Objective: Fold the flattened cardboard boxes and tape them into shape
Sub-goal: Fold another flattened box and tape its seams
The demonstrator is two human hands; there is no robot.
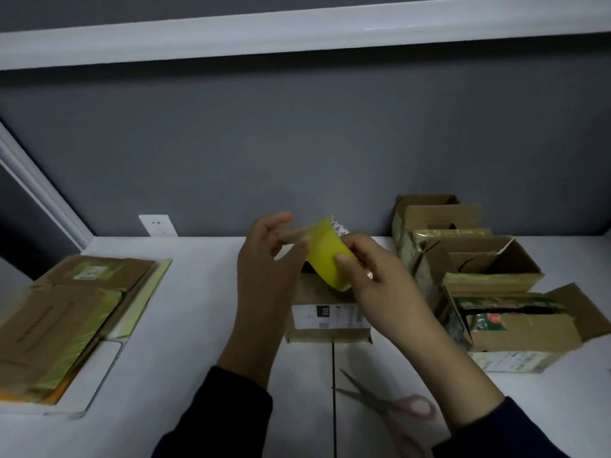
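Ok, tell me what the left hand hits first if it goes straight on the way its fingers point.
The yellow tape roll, gripped by the right hand, lies right beside the left hand; depth looks alike, though blurred.

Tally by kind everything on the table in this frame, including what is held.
Open folded boxes: 3
Centre box: 1
Stack of flattened boxes: 1
Yellow tape roll: 1
Scissors: 1
Total: 7

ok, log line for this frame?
tape roll: held, right hand | tape end: pinched, left hand | box: under hands | scissors: on table
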